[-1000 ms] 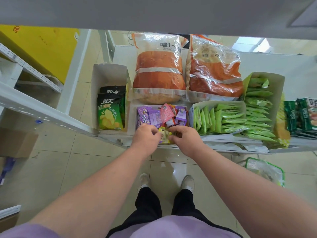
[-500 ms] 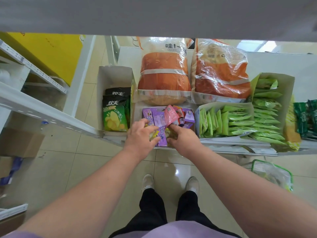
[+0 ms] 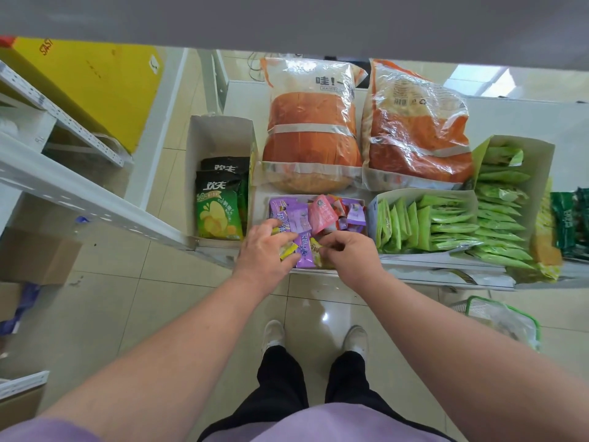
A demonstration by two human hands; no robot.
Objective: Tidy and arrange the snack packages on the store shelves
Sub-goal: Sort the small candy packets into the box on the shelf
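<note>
A small white box [image 3: 362, 199] at the shelf's front edge holds several little purple, pink and yellow snack packets [image 3: 322, 213], loosely jumbled. Both hands are at its near end. My left hand [image 3: 263, 255] has thumb and fingers curled round a yellow packet [image 3: 288, 251]. My right hand [image 3: 352, 250] pinches another small yellow packet [image 3: 316, 249] with curled fingertips. A purple packet [image 3: 304, 250] stands between the two hands. The packets under my palms are hidden.
A tall white box [image 3: 220, 132] with green chip bags [image 3: 218, 213] stands left. Two big orange bags [image 3: 310, 129] lie behind. Boxes of light-green packets [image 3: 424, 224] are right, dark-green packs [image 3: 570, 224] beyond. A green basket [image 3: 503, 317] sits on the floor.
My left hand has reached further into the box and now holds a yellow packet. A purple packet came up between the hands. My right hand has stayed at the box's near end.
</note>
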